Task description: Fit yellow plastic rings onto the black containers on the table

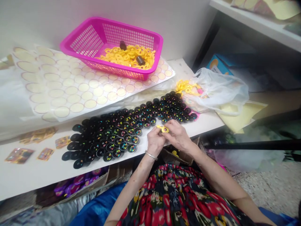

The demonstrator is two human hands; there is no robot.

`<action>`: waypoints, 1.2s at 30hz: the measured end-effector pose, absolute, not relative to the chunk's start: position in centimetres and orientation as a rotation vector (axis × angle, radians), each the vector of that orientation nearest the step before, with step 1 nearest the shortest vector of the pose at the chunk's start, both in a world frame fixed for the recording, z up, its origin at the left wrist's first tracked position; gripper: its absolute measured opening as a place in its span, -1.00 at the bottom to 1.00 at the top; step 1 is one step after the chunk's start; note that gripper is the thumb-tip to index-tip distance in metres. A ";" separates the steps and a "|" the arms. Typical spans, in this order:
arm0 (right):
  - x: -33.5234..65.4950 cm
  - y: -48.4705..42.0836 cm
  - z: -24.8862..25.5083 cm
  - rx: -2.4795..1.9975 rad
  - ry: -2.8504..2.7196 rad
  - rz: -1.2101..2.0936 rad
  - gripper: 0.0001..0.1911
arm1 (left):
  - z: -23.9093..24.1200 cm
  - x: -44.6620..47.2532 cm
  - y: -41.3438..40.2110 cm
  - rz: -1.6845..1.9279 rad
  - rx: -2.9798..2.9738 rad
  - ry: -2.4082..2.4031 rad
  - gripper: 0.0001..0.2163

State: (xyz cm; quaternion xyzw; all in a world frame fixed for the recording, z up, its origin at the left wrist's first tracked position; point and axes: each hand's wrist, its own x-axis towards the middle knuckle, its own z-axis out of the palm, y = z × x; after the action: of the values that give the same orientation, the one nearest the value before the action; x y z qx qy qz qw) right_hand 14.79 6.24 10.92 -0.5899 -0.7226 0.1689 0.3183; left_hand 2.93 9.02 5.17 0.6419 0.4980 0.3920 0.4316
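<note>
I am holding a small yellow ring [165,129] between my two hands, just above the near edge of the white table [28,175]. My left hand [154,142] is closing in a narrow pinch at one side of it, and my right hand [176,134] is pinching the other side with thumb and fingers. A bit of yellow is also showing by my left fingertips; the view is too small for me to tell whether it is part of the same ring or a second one.

For good work here, I think I should be pinching lightly by the rim, leaving the hole facing me, and pressing evenly, since thin plastic like this may be bending or slipping. I should also be holding my wrists clear of the black cups [123,146], which are standing packed together, just beyond my hands and off to their left, with coloured bits inside; a knock could be tipping several.

Farther beyond my hands, a pink basket [94,65] is holding loose yellow rings [127,57]. Beyond my right hand, a plastic bag [221,86] is lying beside more yellow pieces [184,86].
</note>
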 end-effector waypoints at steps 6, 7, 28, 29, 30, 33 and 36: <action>14.9 6.2 10.5 -1.577 -1.852 0.504 -0.90 | 5.5 3.0 9.1 0.972 1.590 1.319 -0.88; 14.9 6.2 10.4 -1.576 -1.845 0.519 -0.89 | 5.6 2.9 9.1 0.972 1.555 1.314 -0.89; 11.9 6.8 8.3 -1.642 -0.966 1.022 -0.60 | 7.1 4.0 9.5 1.097 0.808 1.344 -0.65; 11.9 7.1 8.5 -1.649 -0.968 1.034 -0.57 | 7.3 4.0 9.5 1.083 0.806 1.361 -0.64; 11.9 7.3 8.6 -1.651 -0.961 1.040 -0.56 | 7.4 4.1 9.6 1.070 0.808 1.378 -0.62; 11.8 7.7 8.8 -1.635 -0.861 1.118 -0.55 | 7.4 4.3 9.6 1.057 0.837 1.409 -0.62; 11.4 7.7 9.3 -1.612 -0.680 1.301 -0.58 | 6.8 4.4 9.6 1.032 0.843 1.398 -0.65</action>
State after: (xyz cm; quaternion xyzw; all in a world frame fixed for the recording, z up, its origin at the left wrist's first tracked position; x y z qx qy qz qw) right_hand 11.43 7.70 9.26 -0.6557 -0.2766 0.5291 0.4622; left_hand 4.37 9.56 6.81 0.3589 0.5954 0.4396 0.5687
